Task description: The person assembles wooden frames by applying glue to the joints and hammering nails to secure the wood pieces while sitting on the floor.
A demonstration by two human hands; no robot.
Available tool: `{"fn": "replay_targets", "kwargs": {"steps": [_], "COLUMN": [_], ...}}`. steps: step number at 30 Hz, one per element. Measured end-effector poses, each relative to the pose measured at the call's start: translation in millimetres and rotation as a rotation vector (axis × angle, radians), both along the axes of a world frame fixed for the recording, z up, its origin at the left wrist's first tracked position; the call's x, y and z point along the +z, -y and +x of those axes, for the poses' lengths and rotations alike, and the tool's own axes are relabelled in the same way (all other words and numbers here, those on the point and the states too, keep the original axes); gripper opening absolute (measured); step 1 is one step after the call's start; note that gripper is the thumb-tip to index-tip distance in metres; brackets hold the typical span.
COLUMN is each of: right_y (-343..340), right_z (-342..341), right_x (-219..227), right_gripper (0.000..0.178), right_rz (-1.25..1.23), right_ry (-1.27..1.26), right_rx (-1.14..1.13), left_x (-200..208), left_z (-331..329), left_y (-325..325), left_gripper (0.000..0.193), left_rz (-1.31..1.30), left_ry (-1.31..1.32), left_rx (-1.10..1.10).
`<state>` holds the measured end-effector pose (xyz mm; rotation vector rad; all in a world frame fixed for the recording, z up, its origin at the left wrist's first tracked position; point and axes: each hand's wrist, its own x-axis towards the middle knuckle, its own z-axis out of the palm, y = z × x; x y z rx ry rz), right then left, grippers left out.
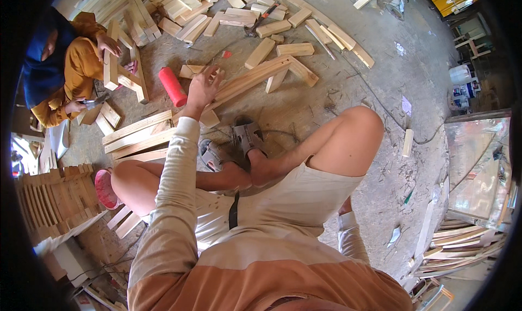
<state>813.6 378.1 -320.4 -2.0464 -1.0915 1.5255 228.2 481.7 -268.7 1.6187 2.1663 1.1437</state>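
My left hand [203, 89] is stretched forward above the near end of a long wooden plank [250, 78], its fingers curled in. Whatever they may hold is too small to make out. A red cylindrical bottle [173, 86] lies on the floor just left of it, beside a short wood block [191, 71]. The plank's far end meets shorter wood pieces [302, 71] at an angle. Down beside my right thigh, only a sliver of my right hand [346, 206] shows; its fingers are hidden behind the leg.
At the left a co-worker [81, 61] holds a wooden frame [111, 66] and a metal tool [93, 101]. Loose wood blocks [234, 17] and a hammer [263, 20] lie ahead. Stacked slats [54, 197] stand at left, thin strips [462, 246] at right. A cable [389, 115] crosses the floor.
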Motion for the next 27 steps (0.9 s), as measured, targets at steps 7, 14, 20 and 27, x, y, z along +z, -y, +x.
{"fn": "replay_targets", "kwargs": {"steps": [7, 14, 20, 27], "right_y": [3.9, -18.7, -28.0, -33.4], "right_z": [-87.1, -110.9, -97.2, -76.6], "right_x": [-32.5, -20.0, -12.0, -11.0], "right_gripper": [0.022, 0.022, 0.022, 0.022], "right_rz": [-0.142, -0.089, -0.076, -0.093], "right_ry": [-0.105, -0.11, -0.108, -0.118], "right_rx": [0.361, 0.442, 0.378, 0.277], "left_x": [21.8, 34.9, -14.3, 3.9], "left_z": [3.6, 63.1, 104.8, 143.9], "left_y": [64.3, 103.7, 69.6, -74.1], "left_gripper": [0.027, 0.043, 0.052, 0.068], "left_rz": [0.124, -0.27, -0.563, 0.056], "left_ry": [-0.012, 0.238, 0.11, -0.612], "left_rx": [0.074, -0.416, -0.486, -0.126]}}
